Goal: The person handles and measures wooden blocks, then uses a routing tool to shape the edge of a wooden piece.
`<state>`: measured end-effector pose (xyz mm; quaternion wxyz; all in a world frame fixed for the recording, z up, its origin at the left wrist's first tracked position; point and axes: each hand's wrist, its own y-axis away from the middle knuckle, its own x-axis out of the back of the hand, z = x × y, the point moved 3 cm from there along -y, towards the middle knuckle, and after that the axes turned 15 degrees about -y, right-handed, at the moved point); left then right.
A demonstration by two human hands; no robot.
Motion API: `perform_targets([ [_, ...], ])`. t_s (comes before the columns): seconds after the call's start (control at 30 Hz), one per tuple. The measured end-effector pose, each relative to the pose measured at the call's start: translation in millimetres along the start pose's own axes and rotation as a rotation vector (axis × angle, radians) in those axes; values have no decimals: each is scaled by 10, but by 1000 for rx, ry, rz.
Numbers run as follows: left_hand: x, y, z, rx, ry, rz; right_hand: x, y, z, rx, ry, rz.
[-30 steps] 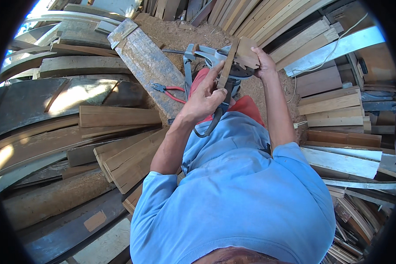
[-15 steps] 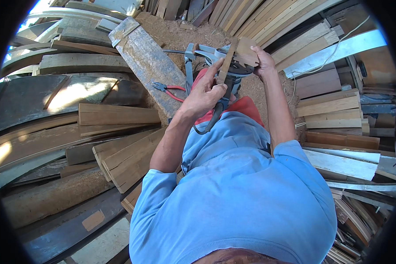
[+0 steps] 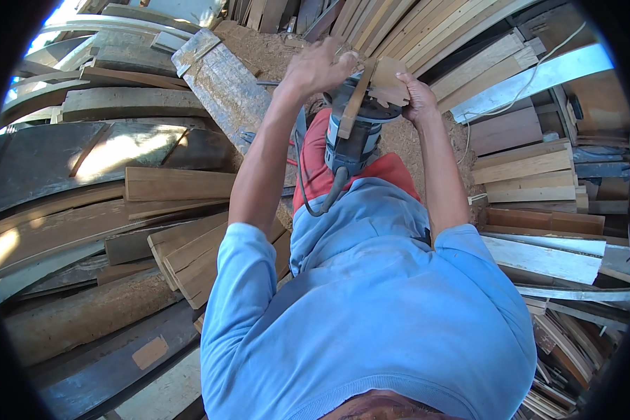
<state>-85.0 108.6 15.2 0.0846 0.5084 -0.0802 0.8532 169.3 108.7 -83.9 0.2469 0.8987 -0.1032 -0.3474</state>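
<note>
A blue-grey power tool (image 3: 353, 143), apparently an upturned router, stands between my thighs with its dark round base (image 3: 381, 110) facing up. Over that base lies a flat wooden piece (image 3: 393, 78) with a notched edge; my right hand (image 3: 418, 98) grips its right side, thumb on top. A narrow wooden strip (image 3: 355, 103) crosses the base along the piece's left side. My left hand (image 3: 320, 68) is raised just left of the strip's far end, slightly blurred, its thumb apart from the fingers and nothing visible in it.
A worn plank (image 3: 220, 77) slopes across the sawdust-covered floor (image 3: 259, 43) at the left. Pliers (image 3: 247, 136) lie on it, mostly behind my left forearm. The tool's black cord (image 3: 336, 190) loops over my lap. Stacked boards (image 3: 182, 183) crowd the left, more boards (image 3: 525, 168) the right.
My left hand has let go of the strip and moved up and away, uncovering the tool's body. The forearm now covers most of the pliers. My right hand keeps its hold.
</note>
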Motion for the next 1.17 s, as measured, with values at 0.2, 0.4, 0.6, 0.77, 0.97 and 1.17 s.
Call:
perform_targets([
  [0.2, -329, -208, 169, -53, -125, -504, 150, -31, 9, 16, -54, 5],
  [0.4, -404, -208, 165, -6, -169, -506, 325, -205, -5, -6, -51, 16],
  [0.6, -438, -168, 104, -35, -200, -469, 93, -20, -26, -47, 6, 36],
  [0.77, -397, -169, 146, -24, -203, -487, 95, -56, -35, -48, 3, 50],
  [0.97, -457, -184, 54, -19, -184, -444, 32, -103, -4, -72, -5, 88],
  [1.17, -428, -153, 42, 5, -182, -422, 55, -164, -4, -62, 35, 73],
])
